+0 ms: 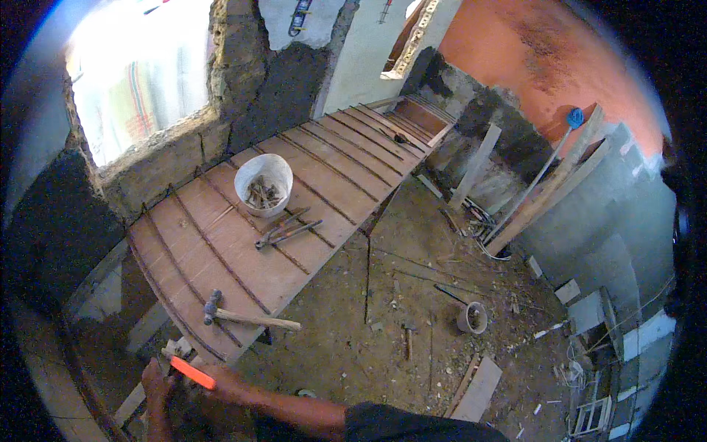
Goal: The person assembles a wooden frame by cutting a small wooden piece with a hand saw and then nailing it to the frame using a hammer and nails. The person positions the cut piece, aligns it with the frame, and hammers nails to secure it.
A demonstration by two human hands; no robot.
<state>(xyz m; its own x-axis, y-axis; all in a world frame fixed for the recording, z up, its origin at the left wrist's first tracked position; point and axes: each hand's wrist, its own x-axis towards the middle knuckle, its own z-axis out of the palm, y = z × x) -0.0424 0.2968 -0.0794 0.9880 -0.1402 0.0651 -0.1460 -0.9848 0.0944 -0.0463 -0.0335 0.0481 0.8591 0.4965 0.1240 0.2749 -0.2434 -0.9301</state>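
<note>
Both hands are close together at the lower left, just off the near end of a wooden platform [177,236]. My right hand [227,387] is closed round a bright orange, bar-shaped tool [193,373], whose kind I cannot make out. My left hand [153,381] is curled beside the tool's far end, next to a pale, blocky piece [177,347]; what its fingers grip is hidden. On the platform near my hands lies a ball-peen hammer [254,319] with a wooden handle. Farther along are long-handled pincers [289,233] and a white bucket [281,178] holding small scraps.
Rusty reinforcing bars [218,263] cross the platform, which runs along a rough wall with a window opening. On the debris-strewn floor to the right are a small bucket [471,318], another hammer [409,340] and boards [477,389]. Planks [549,184] lean against the far wall.
</note>
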